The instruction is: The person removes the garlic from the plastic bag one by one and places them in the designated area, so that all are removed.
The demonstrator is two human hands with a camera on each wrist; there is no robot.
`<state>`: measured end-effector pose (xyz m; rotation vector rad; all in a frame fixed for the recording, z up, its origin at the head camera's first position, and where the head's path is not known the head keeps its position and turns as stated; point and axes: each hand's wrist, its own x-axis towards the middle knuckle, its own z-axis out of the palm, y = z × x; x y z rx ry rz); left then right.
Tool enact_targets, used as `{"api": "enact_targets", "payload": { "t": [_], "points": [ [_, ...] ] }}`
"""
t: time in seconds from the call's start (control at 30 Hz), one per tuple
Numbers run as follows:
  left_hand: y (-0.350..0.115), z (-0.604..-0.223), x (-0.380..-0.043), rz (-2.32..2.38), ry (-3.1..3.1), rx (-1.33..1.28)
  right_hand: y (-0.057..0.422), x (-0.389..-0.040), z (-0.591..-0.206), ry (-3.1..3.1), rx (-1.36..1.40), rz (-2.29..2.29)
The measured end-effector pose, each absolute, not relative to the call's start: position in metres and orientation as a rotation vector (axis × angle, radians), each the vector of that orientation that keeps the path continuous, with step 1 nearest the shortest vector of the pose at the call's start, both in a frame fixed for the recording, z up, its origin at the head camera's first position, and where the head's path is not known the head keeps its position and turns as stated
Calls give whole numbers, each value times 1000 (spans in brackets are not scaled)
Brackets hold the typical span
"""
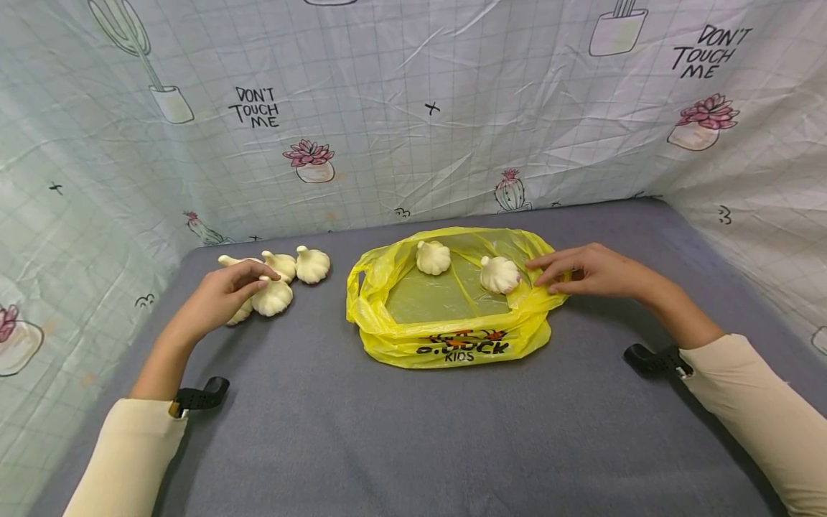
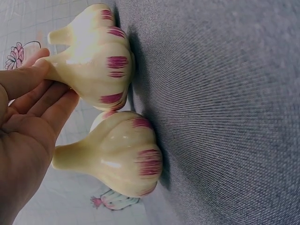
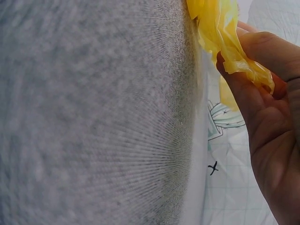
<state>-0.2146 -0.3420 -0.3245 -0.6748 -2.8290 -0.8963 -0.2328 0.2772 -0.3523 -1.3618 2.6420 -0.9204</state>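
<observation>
At the left of the table, my left hand (image 1: 222, 294) pinches the stem of a garlic bulb (image 2: 101, 65) between thumb and fingers. This cream bulb (image 1: 272, 299) has purple streaks and rests low at the cloth. Other garlic bulbs (image 1: 313, 266) sit close around it, one partly hidden by the hand. A yellow plastic bag (image 1: 452, 352) lies mid-table with its mouth spread wide. Inside it are two garlic bulbs, one at the back (image 1: 433, 258) and one nearer the right (image 1: 500, 275). My right hand (image 1: 591, 271) pinches the bag's right rim; crumpled film (image 3: 225, 42) shows between thumb and fingers.
Grey cloth (image 1: 310, 431) covers the table. A printed curtain (image 1: 388, 129) with plant drawings rises behind it and along both sides. Black wrist mounts (image 1: 203, 393) stick out from both forearms, near the sleeve cuffs.
</observation>
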Motion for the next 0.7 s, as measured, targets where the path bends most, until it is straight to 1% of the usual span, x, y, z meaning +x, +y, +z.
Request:
{"api": "enact_targets", "payload": {
  "t": [0.17,0.53,0.7],
  "points": [
    [-342,-324,-213,-903,-2840,-653,277,-232,-353,2651,-1361,-909],
    [-330,-313,-204,-907,-2904,-504,277,-232,-352,2647,-1361,-915],
    [-313,-305,-201,-876,-2853,-539,277,-232,-353,2643,-1366,-913]
  ]
}}
